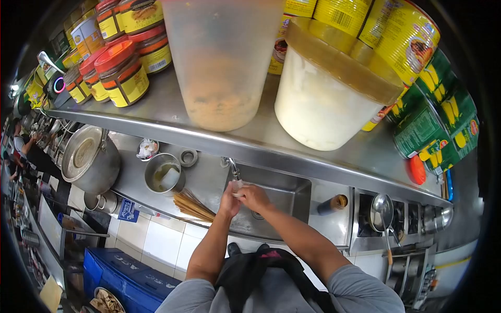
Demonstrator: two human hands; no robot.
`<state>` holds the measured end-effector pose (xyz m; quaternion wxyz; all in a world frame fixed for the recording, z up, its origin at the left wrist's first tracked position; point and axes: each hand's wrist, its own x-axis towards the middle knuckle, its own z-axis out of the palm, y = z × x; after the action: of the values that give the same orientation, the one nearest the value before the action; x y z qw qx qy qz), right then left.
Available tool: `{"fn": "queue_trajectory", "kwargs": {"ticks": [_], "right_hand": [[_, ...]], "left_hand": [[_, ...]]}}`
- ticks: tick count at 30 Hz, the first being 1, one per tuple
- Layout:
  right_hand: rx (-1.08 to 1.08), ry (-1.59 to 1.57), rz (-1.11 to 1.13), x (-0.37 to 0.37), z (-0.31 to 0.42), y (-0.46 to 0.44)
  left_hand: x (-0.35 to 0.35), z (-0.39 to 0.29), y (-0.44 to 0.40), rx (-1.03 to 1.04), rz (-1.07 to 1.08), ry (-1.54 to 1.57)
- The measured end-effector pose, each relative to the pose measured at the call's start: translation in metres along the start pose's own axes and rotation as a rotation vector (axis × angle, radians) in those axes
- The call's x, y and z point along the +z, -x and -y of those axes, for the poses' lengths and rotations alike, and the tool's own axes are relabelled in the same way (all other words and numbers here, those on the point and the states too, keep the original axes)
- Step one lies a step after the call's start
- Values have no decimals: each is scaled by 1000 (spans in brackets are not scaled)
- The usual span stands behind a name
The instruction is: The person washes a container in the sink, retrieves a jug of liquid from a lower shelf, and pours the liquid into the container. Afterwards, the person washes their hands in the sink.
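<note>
Both hands meet under the faucet, over the left side of the steel sink. Between them is a small whitish, translucent piece, too small to identify. My left hand is closed around its lower left side. My right hand presses on it from the right with bent fingers. A bundle of thin brown sticks lies on the counter edge just left of my left hand. Beyond it is a metal pot holding murky liquid and a white object.
Overhead runs a steel shelf with a tall plastic container, a white tub, jars and cans. A large lidded pot stands left. Right are a dark bottle and a stove with a pan. A blue chest sits behind.
</note>
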<state>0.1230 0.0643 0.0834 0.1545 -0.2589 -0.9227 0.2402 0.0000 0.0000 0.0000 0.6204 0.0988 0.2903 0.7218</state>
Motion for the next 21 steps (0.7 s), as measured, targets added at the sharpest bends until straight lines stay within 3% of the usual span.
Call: {"fn": "queue_trajectory", "kwargs": {"ticks": [3,5,6,8,9,10,11,12,14,16,18,21], "right_hand": [[-3,30,93,2,2,-7],[505,-363,-73,31,-44,15],[547,-356,-122,37,-62,30],[1659,-1310,-80,43,-93,66],[1672,-1339,-152,45,-107,88],[1530,-1340,-116,50,-119,109],[1390,-1325,-69,51,-125,127],[1397,-1336,-103,41,-121,142],[1164,-858,-444,13,-108,176],[1015,-405,-496,68,-209,249],[1393,-768,-761,-14,-168,271],[1486,-817,-800,-49,-185,305]], "left_hand": [[-10,-7,-7,-93,-60,-42],[-17,15,-18,-343,-208,-189],[14,4,-5,-511,-250,-434],[-1,34,-9,-424,-172,-856],[-14,49,-17,-362,-104,-1035],[-21,60,-24,-285,-43,-1203],[-15,65,-23,-299,-4,-1216],[-8,64,-19,-400,-30,-1167],[1,63,-19,-498,-54,-1128],[8,64,-17,-521,-44,-1024],[12,69,-15,-555,-56,-957],[11,76,-16,-599,-89,-878]]}}
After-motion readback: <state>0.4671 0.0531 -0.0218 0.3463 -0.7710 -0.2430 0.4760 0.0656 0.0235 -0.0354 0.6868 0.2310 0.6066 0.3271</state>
